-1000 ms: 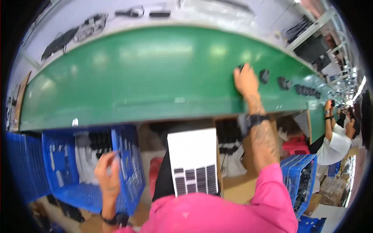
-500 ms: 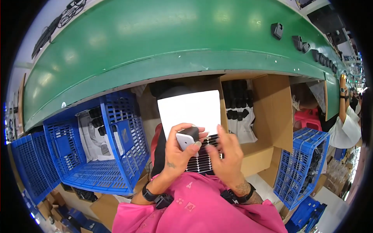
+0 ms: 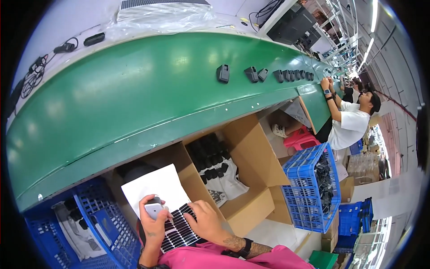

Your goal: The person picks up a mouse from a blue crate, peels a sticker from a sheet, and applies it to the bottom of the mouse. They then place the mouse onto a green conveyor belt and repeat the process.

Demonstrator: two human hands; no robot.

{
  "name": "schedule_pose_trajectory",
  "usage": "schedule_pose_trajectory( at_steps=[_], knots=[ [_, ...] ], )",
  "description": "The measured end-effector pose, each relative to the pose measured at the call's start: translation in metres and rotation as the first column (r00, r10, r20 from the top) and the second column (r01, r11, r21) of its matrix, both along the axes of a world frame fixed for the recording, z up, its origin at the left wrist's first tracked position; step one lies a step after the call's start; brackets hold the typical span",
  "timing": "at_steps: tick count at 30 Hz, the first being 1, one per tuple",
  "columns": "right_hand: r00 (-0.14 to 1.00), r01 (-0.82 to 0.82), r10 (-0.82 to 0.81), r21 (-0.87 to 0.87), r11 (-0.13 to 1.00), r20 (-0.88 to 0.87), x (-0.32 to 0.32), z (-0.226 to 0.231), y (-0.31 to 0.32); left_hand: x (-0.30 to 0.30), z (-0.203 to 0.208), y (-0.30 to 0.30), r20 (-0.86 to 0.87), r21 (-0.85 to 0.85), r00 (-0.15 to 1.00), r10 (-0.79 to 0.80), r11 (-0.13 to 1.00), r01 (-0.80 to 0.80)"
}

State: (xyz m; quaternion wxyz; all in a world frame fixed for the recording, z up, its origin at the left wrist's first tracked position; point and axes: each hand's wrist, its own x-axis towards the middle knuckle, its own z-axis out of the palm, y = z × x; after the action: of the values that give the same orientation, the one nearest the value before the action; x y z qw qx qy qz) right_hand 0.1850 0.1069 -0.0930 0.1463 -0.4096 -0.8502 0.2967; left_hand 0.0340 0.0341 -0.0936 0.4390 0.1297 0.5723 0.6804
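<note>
My left hand is closed around a small grey-and-black plastic housing, its pale flat face turned up. Under my hands lies a white sheet in my lap, bare across its upper part. Rows of black strips, which look like stickers, cover the lower part. My right hand rests at the right edge of these strips, thumb and forefinger apart, with nothing visible between them.
An open cardboard box with black parts and white bags stands under the green bench. Blue crates stand at left and right. Several black holders line the bench. A person works at the far right.
The view has swung right, showing more of the bench and the other person. My right hand has come down from the air onto the strips; my left hand keeps its hold on the housing.
</note>
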Motion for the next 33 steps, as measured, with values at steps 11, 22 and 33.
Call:
schedule_pose_trajectory(
  at_steps=[11, 22, 33],
  knots=[
    [0.988, 0.022, -0.021, 0.008, 1.000, -0.153, -0.007, -0.001, 0.011, 0.005, -0.010, -0.001, -0.115, 0.063, 0.993, -0.019, 0.998, 0.027],
    [0.719, -0.038, -0.483, -0.722, 0.691, -0.500, -0.015, 0.070, 0.017, 0.007, 0.016, 0.001, -0.155, -0.016, 0.978, -0.143, 0.990, 0.142],
    [0.672, -0.216, -0.480, -0.769, 0.601, -0.564, -0.050, 0.096, -0.004, 0.005, 0.082, -0.021, -0.208, 0.014, 0.949, -0.237, 0.969, 0.245]
  ],
)
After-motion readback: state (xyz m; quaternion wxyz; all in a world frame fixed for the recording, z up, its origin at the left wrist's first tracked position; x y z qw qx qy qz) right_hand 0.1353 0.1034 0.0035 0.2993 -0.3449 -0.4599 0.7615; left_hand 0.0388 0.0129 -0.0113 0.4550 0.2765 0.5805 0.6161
